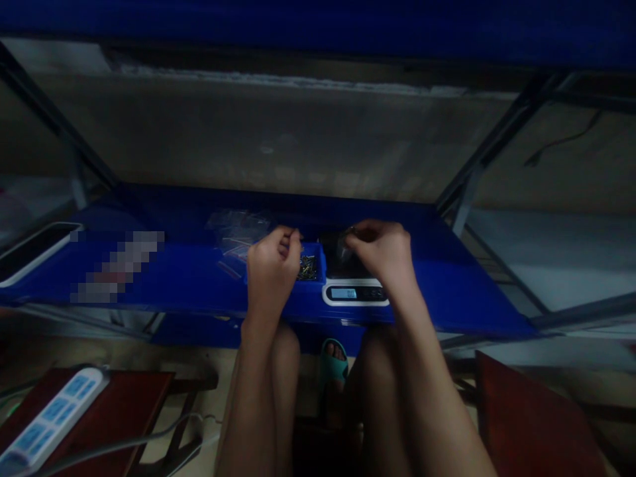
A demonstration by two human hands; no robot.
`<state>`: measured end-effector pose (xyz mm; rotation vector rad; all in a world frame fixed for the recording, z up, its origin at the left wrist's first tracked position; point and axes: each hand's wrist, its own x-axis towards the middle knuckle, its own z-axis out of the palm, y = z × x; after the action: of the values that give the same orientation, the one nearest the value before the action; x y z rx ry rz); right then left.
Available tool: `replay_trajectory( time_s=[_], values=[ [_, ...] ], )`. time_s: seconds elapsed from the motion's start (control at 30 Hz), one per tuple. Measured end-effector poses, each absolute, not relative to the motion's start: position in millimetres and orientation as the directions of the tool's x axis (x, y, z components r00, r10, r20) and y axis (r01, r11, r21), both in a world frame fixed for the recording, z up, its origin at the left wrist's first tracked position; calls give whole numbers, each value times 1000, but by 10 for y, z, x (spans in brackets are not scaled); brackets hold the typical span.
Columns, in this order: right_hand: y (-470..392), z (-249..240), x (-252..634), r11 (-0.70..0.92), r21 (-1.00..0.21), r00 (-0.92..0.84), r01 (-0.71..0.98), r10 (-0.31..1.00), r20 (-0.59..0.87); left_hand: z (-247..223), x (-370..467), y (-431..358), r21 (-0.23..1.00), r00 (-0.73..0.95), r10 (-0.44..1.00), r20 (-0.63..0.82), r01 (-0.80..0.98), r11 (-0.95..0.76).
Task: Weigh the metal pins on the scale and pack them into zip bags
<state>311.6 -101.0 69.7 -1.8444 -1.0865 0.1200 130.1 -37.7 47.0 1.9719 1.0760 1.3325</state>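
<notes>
Curls left hand (272, 257) nearly closed, thumb up against forefinger, with tips too dim to tell whether gripping anything. Pinches a clear bag (342, 250) narrowly between thumb and fingers of right hand (383, 244). Reaches both forearms (262, 358) forward over the knees (285, 344), turning left knuckles up and pointing right fingers inward, to the left. Has the clear bag at the right fingertips, above the scale (356, 292), reading 0.0. Shows screws (308, 267) in a blue box (322, 264) just beside left hand, and loose bags (241, 228) beyond it on the table (457, 291)
</notes>
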Motion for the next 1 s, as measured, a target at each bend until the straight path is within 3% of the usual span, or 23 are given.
replay_trajectory(
  time_s=[0.3, 1.0],
  values=[
    [-1036, 567, 3261, 19, -979, 594, 203, 792, 138, 490, 1311, -388, 779, 188, 844, 503, 324, -537],
    [-993, 509, 3279, 35, -974, 582, 223, 797, 162, 501, 1302, -389, 782, 180, 844, 506, 316, -537]
  ],
)
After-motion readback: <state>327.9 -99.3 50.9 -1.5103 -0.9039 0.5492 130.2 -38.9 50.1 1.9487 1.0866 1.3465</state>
